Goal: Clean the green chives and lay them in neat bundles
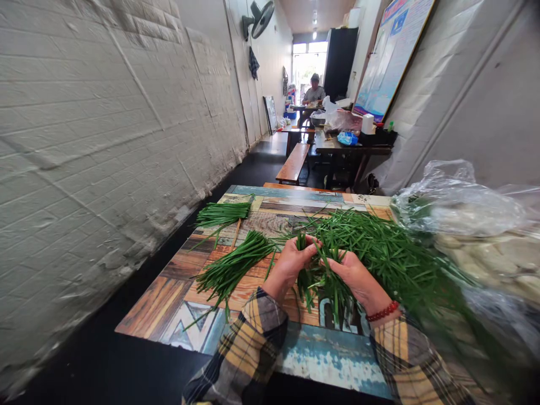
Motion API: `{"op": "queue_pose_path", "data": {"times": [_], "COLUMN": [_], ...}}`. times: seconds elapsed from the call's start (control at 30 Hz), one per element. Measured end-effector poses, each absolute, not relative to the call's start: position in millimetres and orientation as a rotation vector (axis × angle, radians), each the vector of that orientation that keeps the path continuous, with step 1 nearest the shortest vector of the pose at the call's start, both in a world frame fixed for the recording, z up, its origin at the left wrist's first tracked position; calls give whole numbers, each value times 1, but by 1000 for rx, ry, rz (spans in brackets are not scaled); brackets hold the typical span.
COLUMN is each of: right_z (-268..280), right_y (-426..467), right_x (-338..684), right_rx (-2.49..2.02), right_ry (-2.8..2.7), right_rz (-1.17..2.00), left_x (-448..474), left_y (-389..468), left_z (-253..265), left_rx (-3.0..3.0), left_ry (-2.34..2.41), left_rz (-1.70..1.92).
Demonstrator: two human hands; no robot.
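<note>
Over the middle of the patterned table [198, 284], my two hands meet close together. My left hand [294, 260] is closed round a small bunch of green chives [304, 287], whose ends hang below the fingers. Thumb and fingers of my right hand [352, 274] pinch more chives [335, 295], which droop toward the tabletop. Just beyond and to the right spreads a large loose heap of chives [371, 242]. To the left lie two neat bundles, one nearer [238, 261] and another farther back [223, 214].
Clear plastic bags [459, 197] with pale contents crowd the table's right side. A bare wall [105, 169] runs along the left. Beyond the table stand a wooden bench [294, 163] and another table with bags. A person [314, 93] sits far back.
</note>
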State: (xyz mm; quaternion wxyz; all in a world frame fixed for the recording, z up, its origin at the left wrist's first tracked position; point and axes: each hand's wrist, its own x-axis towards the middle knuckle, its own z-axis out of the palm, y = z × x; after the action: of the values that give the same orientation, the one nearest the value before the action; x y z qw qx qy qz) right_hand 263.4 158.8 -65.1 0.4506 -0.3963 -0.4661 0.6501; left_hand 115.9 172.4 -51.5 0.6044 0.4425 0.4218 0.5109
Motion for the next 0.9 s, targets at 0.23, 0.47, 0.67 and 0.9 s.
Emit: {"op": "queue_pose_path", "data": {"times": [0.23, 0.47, 0.67, 0.9], "right_z": [-70, -70, -66, -67], "right_y": [165, 175, 177, 174], "right_x": [269, 285, 285, 281], "right_rx": [-994, -828, -691, -715], "right_ry": [-764, -363, -238, -309], "right_rz": [1585, 1514, 1476, 1441], "left_x": [111, 107, 110, 112], "left_y": [178, 181, 177, 174], "left_z": [-56, -50, -48, -48], "left_rx": [852, 750, 682, 756], "left_ry": [910, 870, 844, 752], "left_rz": [1291, 1411, 1404, 1285]}}
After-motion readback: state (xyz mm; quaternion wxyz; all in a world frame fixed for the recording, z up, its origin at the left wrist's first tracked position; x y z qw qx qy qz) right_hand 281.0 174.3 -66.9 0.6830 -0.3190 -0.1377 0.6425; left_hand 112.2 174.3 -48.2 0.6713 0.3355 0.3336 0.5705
